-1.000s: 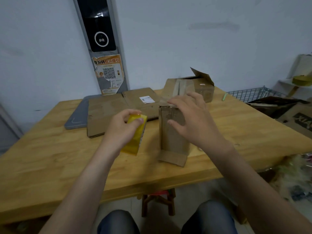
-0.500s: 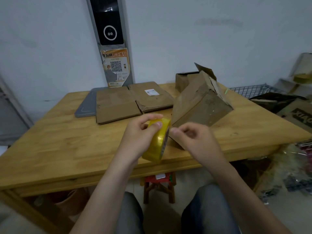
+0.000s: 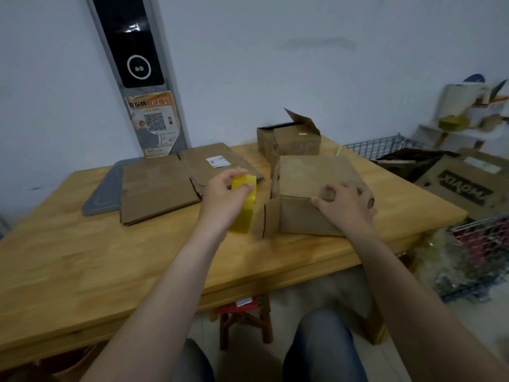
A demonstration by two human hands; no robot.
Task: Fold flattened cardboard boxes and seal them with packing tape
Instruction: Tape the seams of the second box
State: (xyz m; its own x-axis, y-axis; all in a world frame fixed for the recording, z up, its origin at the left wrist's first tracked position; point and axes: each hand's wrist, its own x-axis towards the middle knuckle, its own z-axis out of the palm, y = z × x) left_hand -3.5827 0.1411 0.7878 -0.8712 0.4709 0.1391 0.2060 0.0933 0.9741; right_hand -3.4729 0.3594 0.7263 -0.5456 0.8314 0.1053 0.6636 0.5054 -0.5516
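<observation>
I see a folded cardboard box (image 3: pixel 308 175) lying on its side on a wooden table (image 3: pixel 82 257), and I place everything else from it. A side flap (image 3: pixel 271 217) stands open at the box's left end.

The right hand (image 3: pixel 344 205) rests on the near top edge of the box. Its grip is wide and loose, with the fingers spread over the top panel and the thumb on the front face, pressing rather than clasping. A small cardboard tab shows under the fingertips, though I cannot tell what it belongs to.

Just left of the box, and apart from it, the left hand (image 3: pixel 223 199) holds a roll of yellow packing tape (image 3: pixel 243 208) on edge above the table. Its grip is closed round the roll, with the thumb and fingertips pinching the upper rim.

Further left of the box lie flattened boxes (image 3: pixel 157 188), and one of them carries a white label. A grey mat (image 3: pixel 103 193) lies beyond them.

Behind the box, touching or nearly touching it, stands an open box (image 3: pixel 289 142) with one flap raised.

To the right of the box, off the table, I see a wire basket (image 3: pixel 380 147) and a printed carton (image 3: pixel 468 186). Below the box, under the table, stands a small stool (image 3: pixel 245 312).
</observation>
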